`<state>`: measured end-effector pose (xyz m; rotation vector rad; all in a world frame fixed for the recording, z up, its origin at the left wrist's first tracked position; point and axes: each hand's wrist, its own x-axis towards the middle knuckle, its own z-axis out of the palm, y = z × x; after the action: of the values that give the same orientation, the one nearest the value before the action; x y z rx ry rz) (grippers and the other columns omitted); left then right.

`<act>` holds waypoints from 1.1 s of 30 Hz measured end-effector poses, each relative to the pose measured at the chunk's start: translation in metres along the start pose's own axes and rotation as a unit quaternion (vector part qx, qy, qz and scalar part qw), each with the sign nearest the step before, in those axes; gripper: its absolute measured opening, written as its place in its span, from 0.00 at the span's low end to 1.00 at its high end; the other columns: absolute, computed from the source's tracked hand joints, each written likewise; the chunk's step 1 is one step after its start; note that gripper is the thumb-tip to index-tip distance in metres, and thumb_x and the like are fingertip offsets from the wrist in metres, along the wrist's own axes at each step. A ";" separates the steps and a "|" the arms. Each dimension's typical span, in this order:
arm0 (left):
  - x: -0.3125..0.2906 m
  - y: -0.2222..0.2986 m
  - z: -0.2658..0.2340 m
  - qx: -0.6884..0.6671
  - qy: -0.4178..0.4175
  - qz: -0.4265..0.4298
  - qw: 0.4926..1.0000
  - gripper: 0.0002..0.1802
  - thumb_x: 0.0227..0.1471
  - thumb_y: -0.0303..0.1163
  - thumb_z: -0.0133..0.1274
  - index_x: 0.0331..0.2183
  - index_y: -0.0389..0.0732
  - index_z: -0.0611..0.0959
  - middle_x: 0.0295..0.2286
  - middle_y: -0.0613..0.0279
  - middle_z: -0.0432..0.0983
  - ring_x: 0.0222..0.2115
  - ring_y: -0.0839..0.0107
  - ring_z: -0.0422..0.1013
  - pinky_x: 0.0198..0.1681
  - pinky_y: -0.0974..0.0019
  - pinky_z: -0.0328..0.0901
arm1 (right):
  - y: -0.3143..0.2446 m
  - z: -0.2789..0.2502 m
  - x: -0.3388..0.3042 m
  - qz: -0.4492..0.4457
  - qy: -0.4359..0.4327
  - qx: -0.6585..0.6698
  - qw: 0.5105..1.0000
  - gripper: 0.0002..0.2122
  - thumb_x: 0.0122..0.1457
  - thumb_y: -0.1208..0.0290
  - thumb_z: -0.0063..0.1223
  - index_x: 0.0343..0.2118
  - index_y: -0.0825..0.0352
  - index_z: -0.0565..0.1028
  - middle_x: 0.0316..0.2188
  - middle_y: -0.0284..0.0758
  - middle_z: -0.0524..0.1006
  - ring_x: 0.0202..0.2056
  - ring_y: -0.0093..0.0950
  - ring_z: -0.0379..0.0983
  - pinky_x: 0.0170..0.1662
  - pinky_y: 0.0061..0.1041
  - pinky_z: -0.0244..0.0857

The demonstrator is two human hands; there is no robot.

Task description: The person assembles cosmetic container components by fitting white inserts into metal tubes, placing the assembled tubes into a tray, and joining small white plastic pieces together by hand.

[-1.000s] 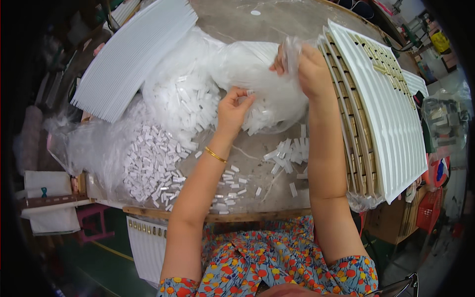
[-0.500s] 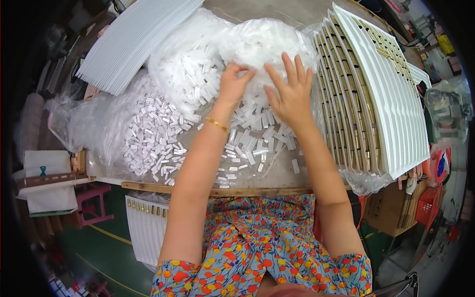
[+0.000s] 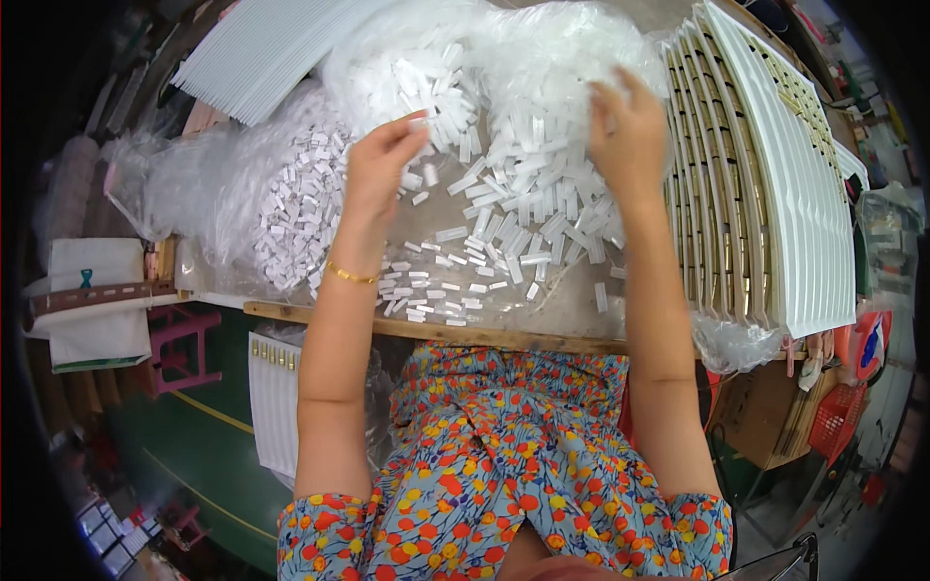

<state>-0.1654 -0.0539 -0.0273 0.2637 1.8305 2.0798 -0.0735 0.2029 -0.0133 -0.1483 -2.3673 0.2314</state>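
My left hand (image 3: 378,165) is over the table left of centre, thumb and forefinger pinched beside a heap of clear plastic pieces (image 3: 441,107). Whatever is in the pinch is too small to make out. A blurred small white piece (image 3: 431,174) shows just below those fingertips. My right hand (image 3: 630,136) is at the clear plastic bag (image 3: 562,48), its fingers bent and smeared by motion. Longer clear pieces (image 3: 552,179) spill out of the bag toward me. Shorter white pieces (image 3: 300,203) lie heaped at the left, and several are scattered near the front edge.
White ribbed panels (image 3: 262,58) are stacked at the far left. At the right stand upright white panels (image 3: 804,194) with rows of brass-coloured parts. A wooden strip (image 3: 465,333) edges the table. Another white panel (image 3: 274,402) leans below it, near a pink stool (image 3: 184,349).
My left hand has moved left and a little nearer, away from the bag. My right hand has shifted right and its spread fingers have bent. The whole view has shifted slightly.
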 end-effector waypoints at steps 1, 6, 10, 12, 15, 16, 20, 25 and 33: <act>-0.009 -0.001 -0.006 0.002 0.001 -0.004 1.000 0.08 0.47 0.25 0.52 0.30 0.30 0.77 0.42 0.54 0.71 0.39 0.72 0.68 0.42 0.72 0.62 | -0.021 0.003 -0.010 0.022 -0.017 0.086 0.996 0.08 0.44 0.71 0.55 0.30 0.63 0.76 0.42 0.42 0.70 0.43 0.40 0.65 0.42 0.35 0.62; -0.043 -0.003 -0.015 -0.108 0.128 -0.031 0.985 0.09 0.49 0.27 0.52 0.34 0.33 0.76 0.36 0.55 0.73 0.36 0.71 0.70 0.38 0.71 0.66 | -0.099 0.049 -0.059 -0.066 -0.144 0.199 0.967 0.07 0.43 0.71 0.55 0.28 0.64 0.75 0.35 0.38 0.72 0.42 0.35 0.65 0.46 0.37 0.56; -0.066 -0.007 -0.014 -0.129 0.124 -0.040 0.983 0.09 0.49 0.27 0.51 0.34 0.32 0.76 0.33 0.56 0.74 0.32 0.70 0.72 0.34 0.73 0.68 | -0.078 0.058 -0.072 -0.107 -0.169 0.099 0.975 0.10 0.47 0.69 0.53 0.35 0.62 0.73 0.44 0.37 0.69 0.48 0.34 0.62 0.48 0.38 0.54; -0.076 -0.010 -0.018 -0.127 0.118 -0.060 0.983 0.09 0.49 0.26 0.51 0.34 0.32 0.76 0.30 0.57 0.75 0.30 0.70 0.72 0.34 0.73 0.69 | -0.056 0.045 -0.072 -0.138 -0.175 0.071 0.972 0.12 0.47 0.69 0.52 0.36 0.61 0.73 0.45 0.37 0.68 0.49 0.34 0.60 0.49 0.39 0.53; -0.090 -0.015 -0.023 -0.125 0.127 -0.085 0.980 0.09 0.49 0.27 0.51 0.34 0.32 0.76 0.30 0.57 0.74 0.30 0.71 0.73 0.33 0.74 0.69 | -0.033 0.019 -0.068 -0.133 -0.183 0.025 0.974 0.09 0.46 0.69 0.51 0.31 0.62 0.74 0.43 0.38 0.70 0.50 0.34 0.61 0.48 0.37 0.54; -0.094 -0.018 -0.023 -0.125 0.129 -0.088 0.980 0.09 0.49 0.27 0.51 0.34 0.32 0.76 0.30 0.57 0.74 0.30 0.71 0.73 0.33 0.74 0.69 | -0.030 0.012 -0.066 -0.119 -0.196 0.028 0.973 0.08 0.44 0.70 0.51 0.29 0.62 0.75 0.43 0.37 0.70 0.49 0.34 0.62 0.47 0.37 0.54; -0.105 -0.024 -0.015 -0.153 0.112 -0.098 0.977 0.09 0.49 0.27 0.52 0.33 0.33 0.76 0.29 0.57 0.75 0.30 0.71 0.73 0.32 0.74 0.70 | -0.051 0.017 -0.054 -0.076 -0.153 0.082 0.982 0.06 0.41 0.73 0.50 0.25 0.62 0.76 0.33 0.34 0.74 0.41 0.33 0.67 0.43 0.33 0.58; -0.116 -0.025 0.002 -0.183 0.099 -0.093 0.974 0.08 0.48 0.26 0.52 0.33 0.34 0.76 0.29 0.57 0.75 0.29 0.69 0.73 0.32 0.72 0.70 | -0.082 0.068 -0.034 0.018 -0.192 0.101 0.976 0.06 0.45 0.74 0.49 0.26 0.64 0.76 0.27 0.35 0.75 0.34 0.35 0.70 0.36 0.31 0.62; -0.137 -0.029 -0.020 -0.158 0.155 -0.104 0.970 0.08 0.50 0.25 0.50 0.35 0.33 0.75 0.30 0.57 0.74 0.29 0.69 0.73 0.33 0.72 0.70 | -0.033 -0.008 -0.046 0.192 -0.172 0.176 0.950 0.06 0.48 0.73 0.52 0.29 0.66 0.77 0.26 0.40 0.76 0.28 0.35 0.72 0.32 0.26 0.64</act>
<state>-0.0425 -0.1217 -0.0458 -0.3400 1.5647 2.3120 -0.0361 0.1634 -0.0315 -0.4270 -2.5729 0.9262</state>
